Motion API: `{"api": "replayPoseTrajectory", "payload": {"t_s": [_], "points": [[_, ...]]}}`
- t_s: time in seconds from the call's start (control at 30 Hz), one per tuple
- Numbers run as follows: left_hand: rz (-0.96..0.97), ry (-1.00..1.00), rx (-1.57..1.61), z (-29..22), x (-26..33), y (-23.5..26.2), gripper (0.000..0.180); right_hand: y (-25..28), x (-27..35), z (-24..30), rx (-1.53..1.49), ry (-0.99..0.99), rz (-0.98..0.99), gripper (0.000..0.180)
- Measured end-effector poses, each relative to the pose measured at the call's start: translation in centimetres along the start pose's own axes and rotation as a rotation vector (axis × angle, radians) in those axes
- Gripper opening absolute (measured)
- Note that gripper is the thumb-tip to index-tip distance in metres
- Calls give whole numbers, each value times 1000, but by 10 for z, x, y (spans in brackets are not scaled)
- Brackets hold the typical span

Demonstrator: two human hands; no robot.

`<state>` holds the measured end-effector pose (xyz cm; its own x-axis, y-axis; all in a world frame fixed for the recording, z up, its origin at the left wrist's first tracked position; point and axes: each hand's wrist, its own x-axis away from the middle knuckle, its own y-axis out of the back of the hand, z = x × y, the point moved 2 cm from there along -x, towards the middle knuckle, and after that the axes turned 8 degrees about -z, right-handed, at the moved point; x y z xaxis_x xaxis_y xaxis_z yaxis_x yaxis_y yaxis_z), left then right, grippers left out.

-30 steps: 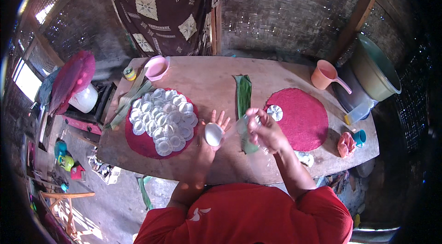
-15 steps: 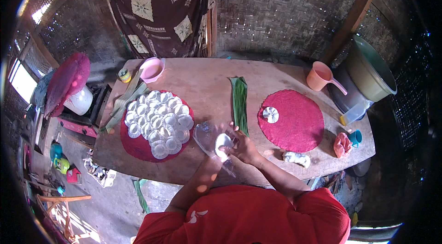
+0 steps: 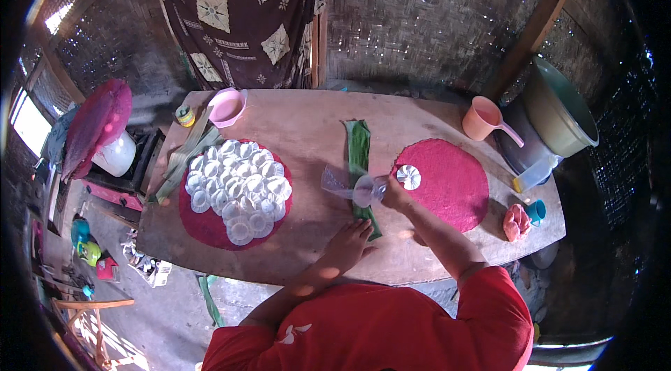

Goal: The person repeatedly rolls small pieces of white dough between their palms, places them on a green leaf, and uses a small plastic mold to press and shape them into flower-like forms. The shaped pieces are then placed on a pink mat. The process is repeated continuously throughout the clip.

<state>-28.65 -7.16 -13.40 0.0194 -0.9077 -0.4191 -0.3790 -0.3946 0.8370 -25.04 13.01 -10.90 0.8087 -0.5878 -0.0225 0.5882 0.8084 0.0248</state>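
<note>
Right hand [image 3: 397, 195] is closed about a clear, rounded, cup-like plastic vessel [image 3: 364, 191], which lies over the long, ribbed green leaf strip [image 3: 358, 144] at the middle of the bare wooden table [image 3: 293, 119]; whether it touches the leaf cannot be told. Left hand [image 3: 347, 243] is open, fingers extended, at the leaf's near end, gripping nothing visible. In this inspector's judgement, light left-hand pressure should keep the leaf flat, the vessel be kept level, and the thin, glossy, transparent film [image 3: 335, 181] beside it be kept clear of folds. One white, radially pleated disc [image 3: 409, 176] sits on the round, rough-textured crimson mat [image 3: 454, 189] at right; many smooth white shallow cups [image 3: 237, 186] crowd a similar mat [image 3: 199, 227] at left.
</note>
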Motion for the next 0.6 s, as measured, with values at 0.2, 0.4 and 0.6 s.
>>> {"api": "replayPoseTrajectory", "payload": {"t_s": [0.2,0.4,0.6], "points": [[89,136,3,6,11,-1,62,-17,9,-36,1085,221,27,67],[157,152,-14,4,5,-13,65,-15,9,-28,1368,218,262,102],[58,81,80,3,1,-4,66,-4,-28,-29,1319,200,328,107]]}}
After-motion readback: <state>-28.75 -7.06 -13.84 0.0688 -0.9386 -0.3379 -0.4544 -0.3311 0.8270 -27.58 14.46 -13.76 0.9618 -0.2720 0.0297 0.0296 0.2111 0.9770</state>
